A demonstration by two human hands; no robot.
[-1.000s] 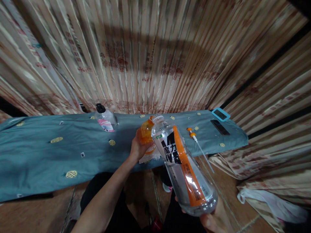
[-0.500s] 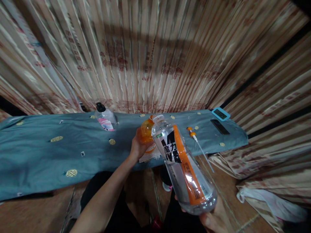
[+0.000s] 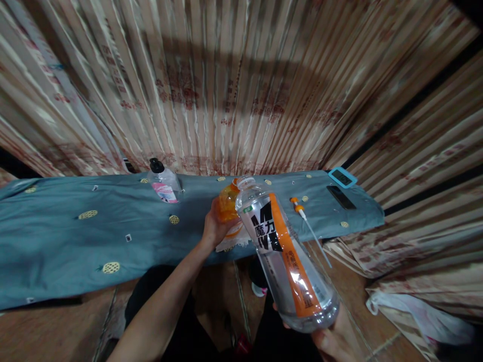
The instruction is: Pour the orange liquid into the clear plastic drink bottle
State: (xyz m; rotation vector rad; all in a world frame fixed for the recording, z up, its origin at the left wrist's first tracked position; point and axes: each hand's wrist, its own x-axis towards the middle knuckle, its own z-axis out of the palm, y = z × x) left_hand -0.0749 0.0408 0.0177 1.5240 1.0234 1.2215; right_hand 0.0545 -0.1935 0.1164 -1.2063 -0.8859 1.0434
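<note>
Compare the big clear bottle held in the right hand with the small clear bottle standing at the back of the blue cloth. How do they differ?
The big bottle is tilted, neck pointing away, held at its base by the right hand; the small bottle stands on the blue cloth, untouched. The big bottle has a black, white and orange label; the small bottle's is pink and white. The big bottle looks uncapped; the small one has a black cap. Both are clear plastic.
</note>
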